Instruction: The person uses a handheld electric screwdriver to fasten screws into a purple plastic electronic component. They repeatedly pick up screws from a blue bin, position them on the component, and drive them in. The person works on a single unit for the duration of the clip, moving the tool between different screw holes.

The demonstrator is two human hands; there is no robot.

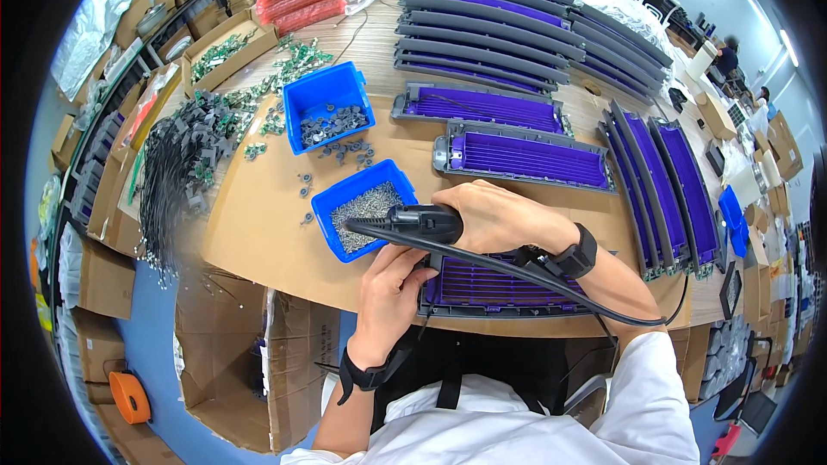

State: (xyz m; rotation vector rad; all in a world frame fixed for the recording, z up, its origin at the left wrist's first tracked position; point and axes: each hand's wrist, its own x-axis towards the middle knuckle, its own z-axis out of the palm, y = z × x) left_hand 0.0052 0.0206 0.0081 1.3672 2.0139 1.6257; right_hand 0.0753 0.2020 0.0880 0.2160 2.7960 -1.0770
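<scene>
My right hand point(500, 217) is wrapped round a black corded electric screwdriver point(424, 224), its cable running back over my right forearm. Beneath it, at the table's near edge, lies a grey-framed panel with purple slats point(504, 288). My left hand point(388, 297) is at the panel's left end, thumb and fingers pinched together close under the screwdriver. What they pinch, if anything, is hidden, and so is the driver's tip. Just beyond my left hand stands a blue bin of small screws point(320, 200). Farther back, another blue bin point(293, 125) holds small dark grey parts.
Two purple panels point(530, 158) lie beyond my hands, with a stack of grey panels point(487, 30) behind. More panels point(668, 181) stand at the right. Black wires point(168, 181) and green circuit boards point(297, 60) are heaped left. An open cardboard box point(224, 362) sits below the table edge.
</scene>
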